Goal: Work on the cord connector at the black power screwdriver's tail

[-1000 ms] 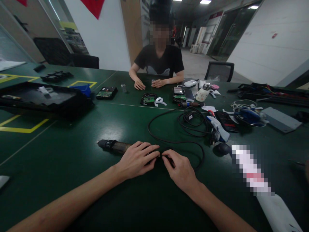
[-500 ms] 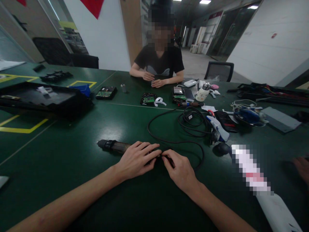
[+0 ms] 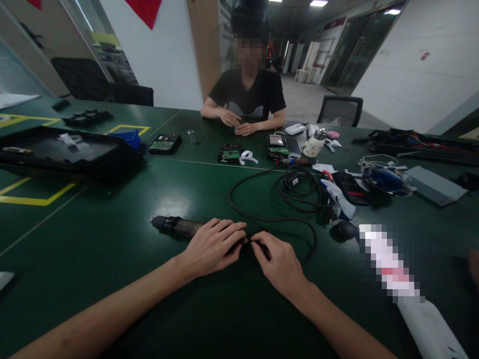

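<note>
A dark electric screwdriver [image 3: 175, 226] lies on the green table [image 3: 112, 239], its tip pointing left. My left hand [image 3: 214, 245] lies over its rear end with the fingers wrapped round it. My right hand [image 3: 279, 262] pinches the plug end of the black cable [image 3: 273, 219] right where it meets the tool. A small brass connector shows between the two hands. The cable loops away to the right and back toward a coil.
A person in a black shirt sits across the table, hands together near circuit boards [image 3: 230, 152]. A black tray [image 3: 63, 152] stands at the left. Coiled cables [image 3: 299, 187], a white bottle [image 3: 313, 144], tools and a blue item [image 3: 385, 179] crowd the right side.
My hands have barely moved, staying at the junction of tool and cable. The person opposite drew their hands closer together. A hand at the far right edge came in, then withdrew.
</note>
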`<state>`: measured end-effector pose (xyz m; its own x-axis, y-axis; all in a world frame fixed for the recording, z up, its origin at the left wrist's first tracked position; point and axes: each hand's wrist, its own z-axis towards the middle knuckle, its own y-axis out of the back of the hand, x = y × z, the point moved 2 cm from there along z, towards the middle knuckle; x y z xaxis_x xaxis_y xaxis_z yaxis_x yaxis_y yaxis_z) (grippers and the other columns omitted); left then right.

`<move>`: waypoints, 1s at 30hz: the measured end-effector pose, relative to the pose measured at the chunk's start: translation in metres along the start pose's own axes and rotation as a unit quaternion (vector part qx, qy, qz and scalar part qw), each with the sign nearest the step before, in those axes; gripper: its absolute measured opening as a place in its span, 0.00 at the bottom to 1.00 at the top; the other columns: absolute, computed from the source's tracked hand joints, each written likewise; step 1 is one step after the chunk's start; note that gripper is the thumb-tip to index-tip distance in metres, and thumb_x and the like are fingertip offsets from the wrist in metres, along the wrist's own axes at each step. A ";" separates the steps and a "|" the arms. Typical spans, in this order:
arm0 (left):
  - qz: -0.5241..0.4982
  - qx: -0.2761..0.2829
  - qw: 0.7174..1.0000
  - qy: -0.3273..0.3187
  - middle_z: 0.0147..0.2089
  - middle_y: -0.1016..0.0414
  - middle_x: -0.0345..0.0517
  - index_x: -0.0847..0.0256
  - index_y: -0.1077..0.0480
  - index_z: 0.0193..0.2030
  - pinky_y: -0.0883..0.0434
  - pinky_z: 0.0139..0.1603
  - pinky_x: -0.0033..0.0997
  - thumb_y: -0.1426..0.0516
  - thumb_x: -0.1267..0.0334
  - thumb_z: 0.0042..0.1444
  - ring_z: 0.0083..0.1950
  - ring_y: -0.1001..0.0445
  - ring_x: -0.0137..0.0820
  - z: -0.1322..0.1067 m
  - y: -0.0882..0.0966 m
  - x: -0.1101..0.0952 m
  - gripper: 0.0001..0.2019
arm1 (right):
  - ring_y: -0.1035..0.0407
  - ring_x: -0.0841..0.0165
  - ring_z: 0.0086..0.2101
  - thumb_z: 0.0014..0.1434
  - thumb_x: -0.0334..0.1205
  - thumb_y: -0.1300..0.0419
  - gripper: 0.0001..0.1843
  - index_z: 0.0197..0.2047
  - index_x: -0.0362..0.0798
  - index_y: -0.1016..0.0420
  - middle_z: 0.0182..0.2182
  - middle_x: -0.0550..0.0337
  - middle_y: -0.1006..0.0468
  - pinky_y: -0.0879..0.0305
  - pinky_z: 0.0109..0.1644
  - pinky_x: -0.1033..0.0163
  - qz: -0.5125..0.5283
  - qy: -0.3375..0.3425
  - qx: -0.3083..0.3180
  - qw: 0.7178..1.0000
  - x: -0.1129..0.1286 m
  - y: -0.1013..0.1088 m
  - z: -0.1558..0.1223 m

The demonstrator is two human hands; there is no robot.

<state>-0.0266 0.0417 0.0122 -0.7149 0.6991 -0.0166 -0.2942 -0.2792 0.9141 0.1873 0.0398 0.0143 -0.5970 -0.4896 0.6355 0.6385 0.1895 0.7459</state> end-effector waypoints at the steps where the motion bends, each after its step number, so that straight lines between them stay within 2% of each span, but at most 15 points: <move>1: 0.001 0.000 1.000 -0.003 0.65 0.27 0.46 0.56 0.28 0.58 0.30 0.52 0.42 0.45 0.60 0.68 0.57 0.25 0.40 0.000 0.000 0.000 0.14 | 0.24 0.63 0.41 0.73 0.36 0.45 0.06 0.48 0.53 0.27 0.43 0.59 0.20 0.29 0.43 0.60 0.000 0.000 0.000 1.000 0.000 0.000 0.000; 4: 0.006 0.004 1.000 -0.022 0.67 0.28 0.43 0.51 0.29 0.61 0.31 0.51 0.42 0.45 0.59 0.68 0.58 0.25 0.40 -0.001 -0.001 0.000 0.16 | 0.24 0.63 0.41 0.73 0.36 0.45 0.06 0.48 0.53 0.27 0.43 0.59 0.20 0.29 0.44 0.60 -0.002 -0.002 0.000 1.000 -0.001 0.000 0.000; 8: 0.006 -0.001 1.000 -0.005 0.65 0.27 0.44 0.55 0.27 0.55 0.31 0.53 0.43 0.45 0.58 0.68 0.58 0.26 0.40 -0.002 -0.004 0.001 0.12 | 0.24 0.63 0.42 0.73 0.36 0.45 0.06 0.49 0.53 0.27 0.44 0.59 0.20 0.30 0.45 0.61 0.002 -0.003 0.000 1.000 -0.002 -0.001 0.000; 13: 0.011 -0.006 1.000 -0.025 0.66 0.27 0.43 0.52 0.29 0.59 0.31 0.52 0.42 0.45 0.59 0.68 0.57 0.25 0.40 -0.001 -0.003 0.000 0.15 | 0.24 0.63 0.41 0.74 0.37 0.45 0.06 0.49 0.53 0.26 0.44 0.59 0.20 0.29 0.44 0.60 -0.004 -0.005 -0.001 1.000 -0.003 -0.002 -0.001; 17: 0.007 -0.009 1.000 -0.007 0.65 0.26 0.45 0.55 0.27 0.54 0.30 0.52 0.42 0.45 0.60 0.68 0.57 0.25 0.40 -0.001 -0.002 0.000 0.12 | 0.24 0.63 0.41 0.73 0.37 0.44 0.06 0.49 0.53 0.26 0.44 0.59 0.20 0.29 0.44 0.60 -0.006 -0.001 0.000 1.000 -0.002 -0.002 -0.001; 21: 0.001 -0.004 1.000 -0.015 0.66 0.27 0.45 0.54 0.28 0.59 0.30 0.52 0.43 0.45 0.59 0.68 0.58 0.25 0.40 -0.001 -0.002 0.000 0.14 | 0.24 0.63 0.41 0.73 0.37 0.44 0.06 0.49 0.53 0.26 0.44 0.59 0.20 0.29 0.44 0.60 -0.007 -0.001 -0.004 1.000 -0.002 -0.002 -0.001; 26: 0.007 0.004 1.000 -0.004 0.66 0.28 0.45 0.55 0.27 0.55 0.30 0.52 0.43 0.46 0.60 0.68 0.58 0.26 0.40 -0.001 -0.002 0.001 0.12 | 0.23 0.64 0.41 0.73 0.37 0.44 0.06 0.49 0.53 0.26 0.43 0.58 0.20 0.29 0.43 0.61 -0.006 0.002 0.000 1.000 -0.001 0.000 0.000; 30: 0.005 0.009 1.000 -0.015 0.68 0.29 0.44 0.53 0.30 0.61 0.30 0.52 0.43 0.45 0.59 0.68 0.59 0.26 0.41 -0.001 -0.002 0.000 0.16 | 0.23 0.64 0.40 0.73 0.36 0.44 0.06 0.48 0.53 0.26 0.43 0.58 0.19 0.29 0.42 0.61 -0.007 0.004 -0.005 1.000 0.000 0.000 0.000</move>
<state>-0.0271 0.0412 0.0102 -0.6985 0.7156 0.0048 -0.2752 -0.2747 0.9213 0.1875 0.0400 0.0140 -0.6015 -0.4991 0.6238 0.6355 0.1742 0.7522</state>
